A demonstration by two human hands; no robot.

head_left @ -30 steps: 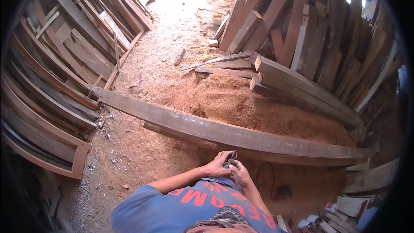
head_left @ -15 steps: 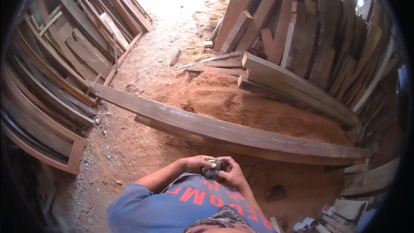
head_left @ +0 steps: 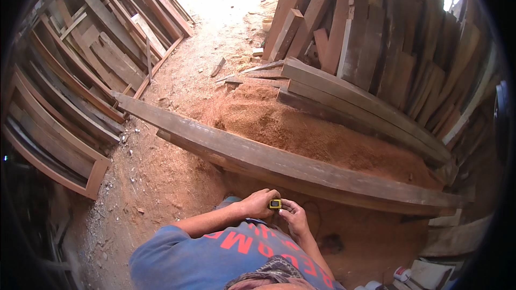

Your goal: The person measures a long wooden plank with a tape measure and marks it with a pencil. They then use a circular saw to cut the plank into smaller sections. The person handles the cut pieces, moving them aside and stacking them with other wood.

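In a timber yard, a person's left hand (head_left: 259, 203) and right hand (head_left: 293, 217) close together around a small yellow-and-black tape measure (head_left: 275, 203), held between the fingertips just above a blue shirt (head_left: 215, 258) with red lettering. Directly ahead, a long, rough-sawn plank (head_left: 279, 162) lies across the dirt floor (head_left: 156, 182), its dark face weathered. Behind it, a mound of fine reddish sawdust (head_left: 301, 129) banks against stacked beams (head_left: 365, 107); more boards (head_left: 70, 91) lean at left.
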